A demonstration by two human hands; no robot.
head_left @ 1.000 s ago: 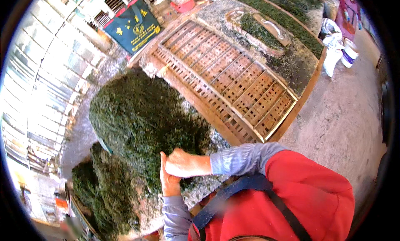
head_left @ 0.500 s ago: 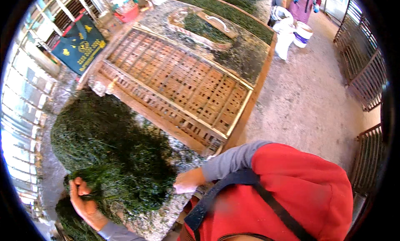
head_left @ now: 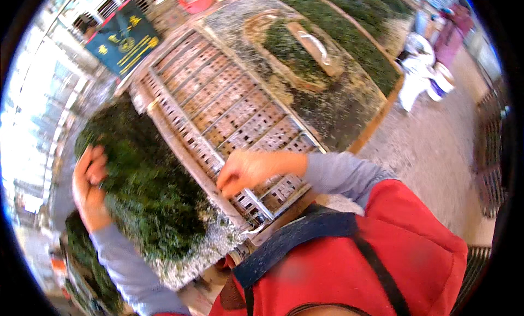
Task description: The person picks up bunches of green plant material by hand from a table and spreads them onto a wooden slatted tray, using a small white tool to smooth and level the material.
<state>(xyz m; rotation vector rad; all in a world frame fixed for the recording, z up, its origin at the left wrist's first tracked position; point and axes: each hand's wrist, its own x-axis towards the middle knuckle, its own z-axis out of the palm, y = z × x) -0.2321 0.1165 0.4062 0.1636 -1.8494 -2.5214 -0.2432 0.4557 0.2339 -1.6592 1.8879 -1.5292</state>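
A big heap of dark green, fine-leaved plant stuff (head_left: 147, 207) lies at the left, its middle smeared by motion. My left hand (head_left: 90, 179) is at the heap's left side, fingers curled in against the greens. My right hand (head_left: 254, 169) hangs over the near part of a wooden lattice rack (head_left: 218, 92), apart from the heap. Its fingers bend downward and are closed; what they hold, if anything, is hidden. The rack has slats with many small square holes and a pale frame.
Beyond the rack, a wooden board with a white handle (head_left: 316, 48) lies by more greens on a brown-edged table (head_left: 376, 122). A dark green bag (head_left: 123, 37) stands at the far left. White sacks (head_left: 415, 81), a bucket (head_left: 441, 80) and another person (head_left: 456, 32) are at the far right.
My right hand has moved up from the heap's right edge to over the rack. My left hand has moved farther along the heap's left side. The whole view has turned and shifted.
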